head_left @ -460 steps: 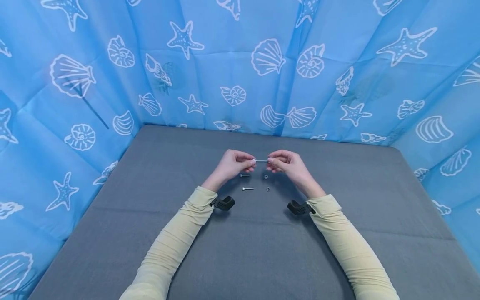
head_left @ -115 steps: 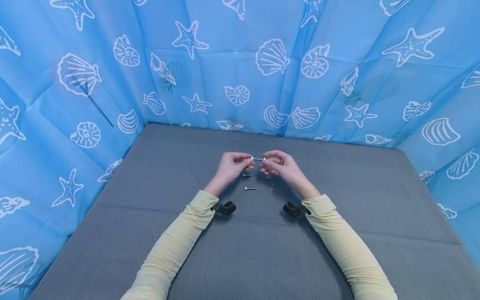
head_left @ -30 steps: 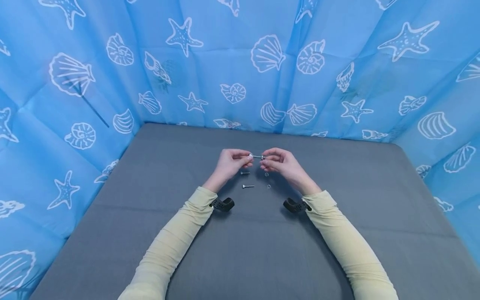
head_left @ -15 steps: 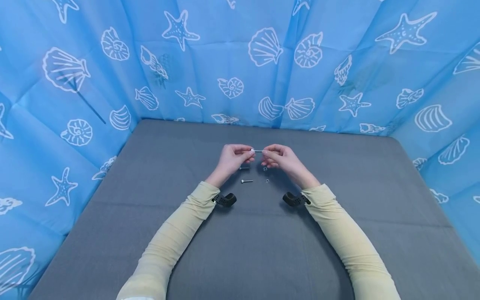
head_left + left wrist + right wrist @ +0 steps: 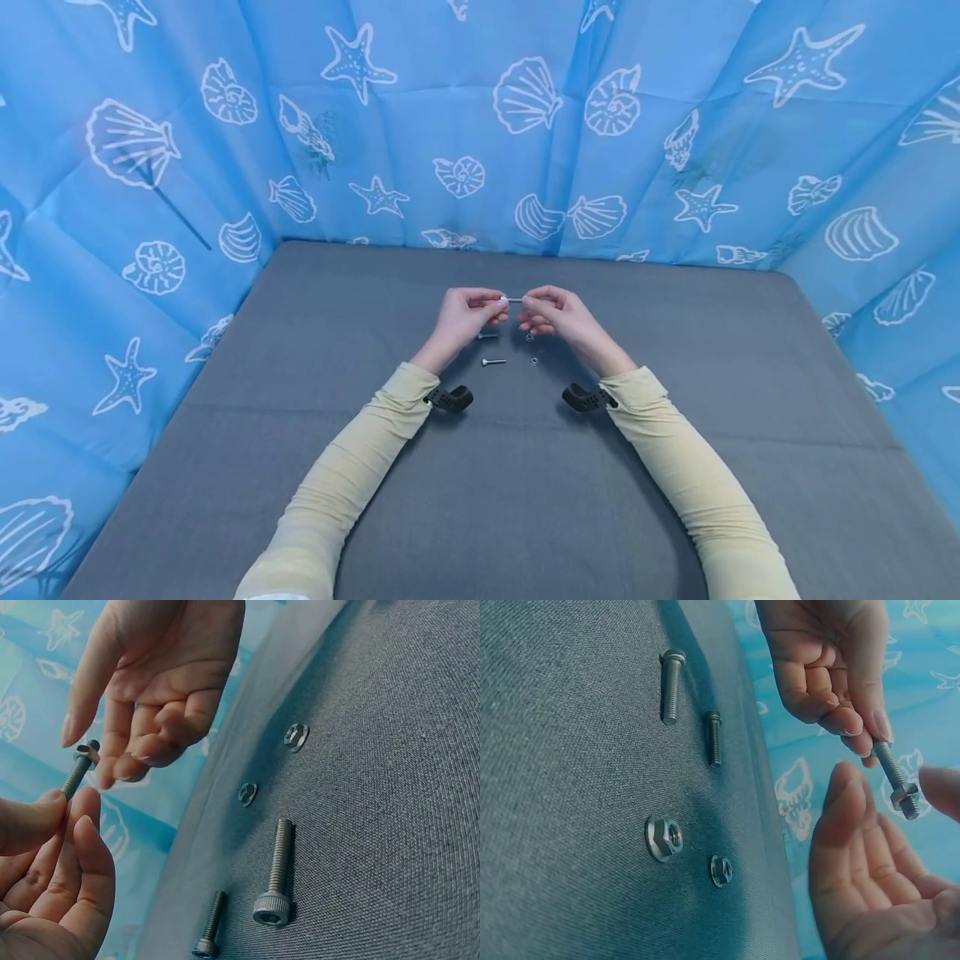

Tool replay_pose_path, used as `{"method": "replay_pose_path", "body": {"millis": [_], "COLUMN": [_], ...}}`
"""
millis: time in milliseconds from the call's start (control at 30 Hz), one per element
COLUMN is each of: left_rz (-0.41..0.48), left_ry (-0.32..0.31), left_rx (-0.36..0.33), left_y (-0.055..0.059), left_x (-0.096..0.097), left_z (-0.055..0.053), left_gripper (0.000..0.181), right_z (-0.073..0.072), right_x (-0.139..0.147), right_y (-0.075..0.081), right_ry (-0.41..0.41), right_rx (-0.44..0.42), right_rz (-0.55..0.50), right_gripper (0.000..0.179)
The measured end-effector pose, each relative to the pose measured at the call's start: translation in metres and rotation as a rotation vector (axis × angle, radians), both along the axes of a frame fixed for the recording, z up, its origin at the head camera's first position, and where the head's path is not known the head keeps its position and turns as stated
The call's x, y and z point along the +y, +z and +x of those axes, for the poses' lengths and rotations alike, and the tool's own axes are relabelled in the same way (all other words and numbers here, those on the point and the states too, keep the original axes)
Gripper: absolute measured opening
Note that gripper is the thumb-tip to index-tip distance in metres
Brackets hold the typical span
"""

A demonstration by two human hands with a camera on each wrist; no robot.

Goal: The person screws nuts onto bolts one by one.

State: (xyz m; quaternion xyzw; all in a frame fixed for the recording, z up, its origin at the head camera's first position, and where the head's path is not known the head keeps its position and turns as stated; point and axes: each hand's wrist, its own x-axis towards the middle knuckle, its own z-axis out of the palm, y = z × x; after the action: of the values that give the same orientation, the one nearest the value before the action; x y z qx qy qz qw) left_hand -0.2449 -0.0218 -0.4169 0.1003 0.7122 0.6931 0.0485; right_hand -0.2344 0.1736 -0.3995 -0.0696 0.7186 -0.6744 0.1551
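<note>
My left hand [image 5: 467, 321] pinches a metal bolt [image 5: 75, 778] by its head end between thumb and forefinger, above the table. A hex flange nut [image 5: 904, 796] sits on the bolt's thread near the free end, with a short bit of thread sticking out past it. My right hand [image 5: 558, 318] is around that end, its thumb [image 5: 941, 793] and forefinger [image 5: 840, 806] spread on either side of the nut, a small gap showing between them and it. In the head view the right fingers hide the nut.
Below the hands, a larger socket-head bolt [image 5: 275, 874] and a smaller one [image 5: 211, 926] lie on the grey table [image 5: 495, 492]. To their right lie a larger flange nut [image 5: 664, 838] and a smaller one [image 5: 721, 871]. A blue shell-patterned curtain [image 5: 420, 125] surrounds the table.
The left hand keeps hold of the bolt throughout. A second ago the nut showed at the bolt's tip; now the right fingers cover it in the head view. The loose bolts and nuts stay put.
</note>
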Motion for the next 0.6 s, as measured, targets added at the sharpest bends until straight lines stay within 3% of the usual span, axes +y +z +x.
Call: {"method": "replay_pose_path", "body": {"millis": [200,400,600], "left_rz": [-0.013,-0.012,-0.014], "left_ry": [0.01,0.001,0.006], "left_rx": [-0.004,-0.001,-0.001], "left_y": [0.002,0.0024,0.003], "left_x": [-0.0001,0.0002,0.0011], "left_z": [0.0003,0.001,0.0021], "left_gripper": [0.024,0.026,0.027], "right_z": [0.0007,0.0004,0.0032], "right_x": [0.0007,0.0019,0.0057], "right_y": [0.0007,0.0001,0.0013], "right_ry": [-0.012,-0.019,-0.028], "right_rx": [0.07,0.043,0.083], "right_rz": [-0.015,0.059,-0.008], "right_gripper": [0.035,0.044,0.031]}}
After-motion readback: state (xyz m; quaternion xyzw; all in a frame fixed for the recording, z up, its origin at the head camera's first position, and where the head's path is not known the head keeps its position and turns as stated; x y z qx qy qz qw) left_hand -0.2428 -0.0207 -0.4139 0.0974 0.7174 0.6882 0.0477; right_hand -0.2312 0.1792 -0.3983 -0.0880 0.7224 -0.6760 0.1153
